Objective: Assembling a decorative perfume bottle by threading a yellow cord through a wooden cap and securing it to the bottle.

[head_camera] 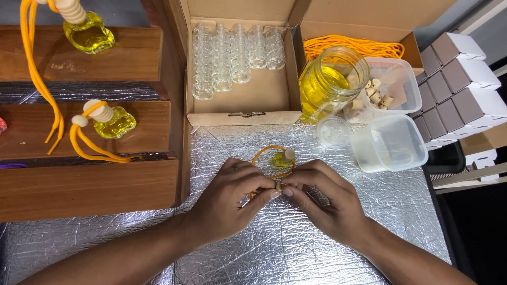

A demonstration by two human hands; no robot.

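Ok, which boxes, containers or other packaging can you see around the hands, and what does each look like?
Open cardboard box, top centre: brown, rows of clear empty bottles.
Second cardboard box, top right: brown, orange cord inside.
Glass jar, beside it: clear, tilted, yellow liquid.
Plastic tubs, right: translucent, rectangular.
Small cartons, far right: brown with white edges, in rows.
No labels, signs or screens show.

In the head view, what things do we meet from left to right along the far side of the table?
Wooden stepped rack → cardboard box of empty glass bottles → glass jar of yellow liquid → clear plastic tubs → small brown-and-white boxes.
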